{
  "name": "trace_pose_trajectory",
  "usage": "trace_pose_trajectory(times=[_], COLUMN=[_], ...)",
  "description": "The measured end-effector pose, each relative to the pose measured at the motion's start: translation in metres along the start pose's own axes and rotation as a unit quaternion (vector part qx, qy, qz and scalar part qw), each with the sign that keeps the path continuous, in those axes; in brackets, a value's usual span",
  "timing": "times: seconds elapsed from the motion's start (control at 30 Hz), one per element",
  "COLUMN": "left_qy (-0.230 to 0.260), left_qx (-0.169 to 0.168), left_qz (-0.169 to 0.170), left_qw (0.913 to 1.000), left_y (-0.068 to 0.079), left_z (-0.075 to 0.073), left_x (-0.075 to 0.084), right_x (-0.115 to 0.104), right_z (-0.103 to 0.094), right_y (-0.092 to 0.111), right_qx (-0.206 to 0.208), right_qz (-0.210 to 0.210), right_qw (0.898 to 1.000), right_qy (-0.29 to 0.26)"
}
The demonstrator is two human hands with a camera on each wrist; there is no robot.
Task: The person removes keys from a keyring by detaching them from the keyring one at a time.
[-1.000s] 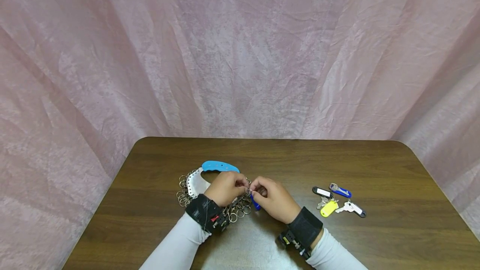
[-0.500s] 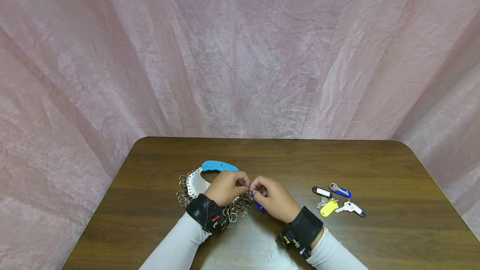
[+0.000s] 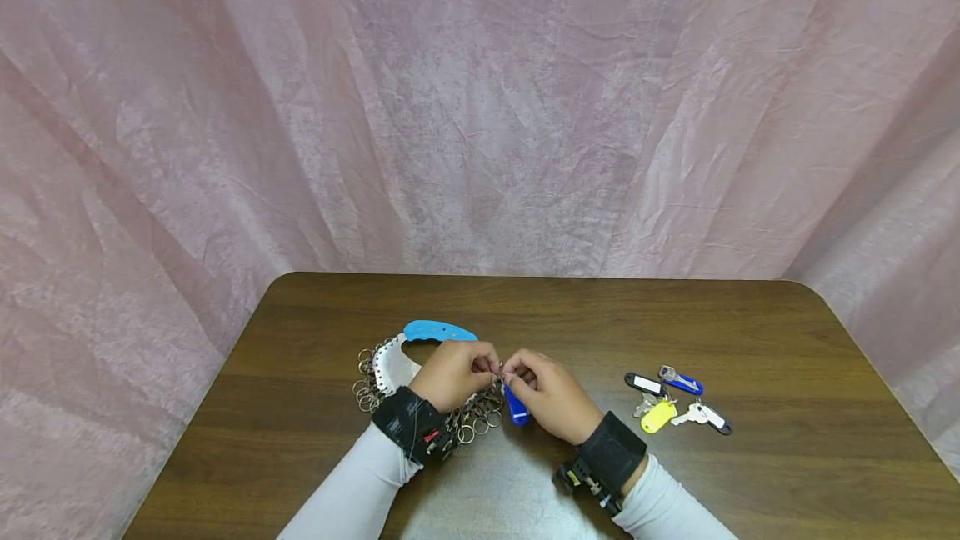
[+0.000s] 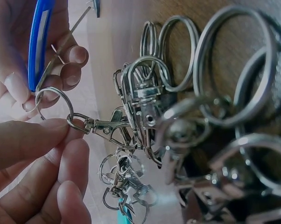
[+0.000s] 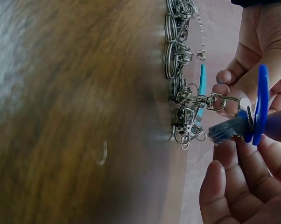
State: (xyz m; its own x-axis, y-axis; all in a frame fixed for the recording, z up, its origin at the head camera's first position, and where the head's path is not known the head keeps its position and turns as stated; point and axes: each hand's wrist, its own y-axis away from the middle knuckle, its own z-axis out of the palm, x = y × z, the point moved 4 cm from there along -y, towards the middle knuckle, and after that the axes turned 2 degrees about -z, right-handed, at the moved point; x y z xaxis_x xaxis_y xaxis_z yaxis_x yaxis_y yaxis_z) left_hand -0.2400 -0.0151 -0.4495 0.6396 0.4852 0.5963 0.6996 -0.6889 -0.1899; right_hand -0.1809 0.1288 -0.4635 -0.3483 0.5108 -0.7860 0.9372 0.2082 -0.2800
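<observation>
In the head view, my left hand (image 3: 453, 375) and right hand (image 3: 551, 397) meet at the right side of a white key holder (image 3: 393, 367) with a blue handle (image 3: 438, 330). Swivel clasps with split rings hang along its edge. My left thumb and finger pinch a split ring (image 4: 61, 91) joined to a clasp (image 4: 105, 128), seen in the left wrist view. My right fingers hold a blue key tag (image 5: 262, 105) and a key with a grey-blue head (image 5: 229, 129) at that ring. Whether the tag is threaded on the ring cannot be told.
Right of my hands lie more tagged keys: a black tag (image 3: 643, 384), a blue tag (image 3: 682, 382), a yellow tag (image 3: 658, 417) and another black tag (image 3: 718, 421). All rest on a brown wooden table (image 3: 787, 357) before a pink curtain (image 3: 480, 107).
The blue key tag has turned and shows more fully below my right fingers. My right hand has shifted slightly up; the left hand stays almost still.
</observation>
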Motion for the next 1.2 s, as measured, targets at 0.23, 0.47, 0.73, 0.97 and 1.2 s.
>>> trace_pose_trajectory(times=[0.23,0.47,0.73,0.97,1.2], left_qy=[-0.001,-0.013,-0.013,-0.017,-0.018], left_qx=[0.000,0.006,-0.009,-0.014,-0.023], left_qz=[0.010,0.026,0.028,0.034,0.036], left_qw=[0.9999,0.9996,0.9995,0.9992,0.9989], left_y=[0.0000,0.0005,0.0010,0.0009,0.0018], left_z=[0.0000,-0.0005,0.0015,0.0022,0.0023], left_x=[0.0004,0.0028,0.0020,0.0018,0.0029], right_x=[0.0014,0.0019,0.0027,0.0047,0.0073], right_z=[0.0000,-0.0007,-0.0003,-0.0001,0.0008], right_y=[0.0002,0.0007,0.0008,0.0004,0.0013], right_qx=[-0.003,-0.005,-0.013,-0.022,-0.028], right_qz=[0.019,0.038,0.045,0.047,0.050], right_qw=[1.000,0.999,0.999,0.999,0.998], right_qy=[0.000,0.002,-0.009,-0.016,-0.009])
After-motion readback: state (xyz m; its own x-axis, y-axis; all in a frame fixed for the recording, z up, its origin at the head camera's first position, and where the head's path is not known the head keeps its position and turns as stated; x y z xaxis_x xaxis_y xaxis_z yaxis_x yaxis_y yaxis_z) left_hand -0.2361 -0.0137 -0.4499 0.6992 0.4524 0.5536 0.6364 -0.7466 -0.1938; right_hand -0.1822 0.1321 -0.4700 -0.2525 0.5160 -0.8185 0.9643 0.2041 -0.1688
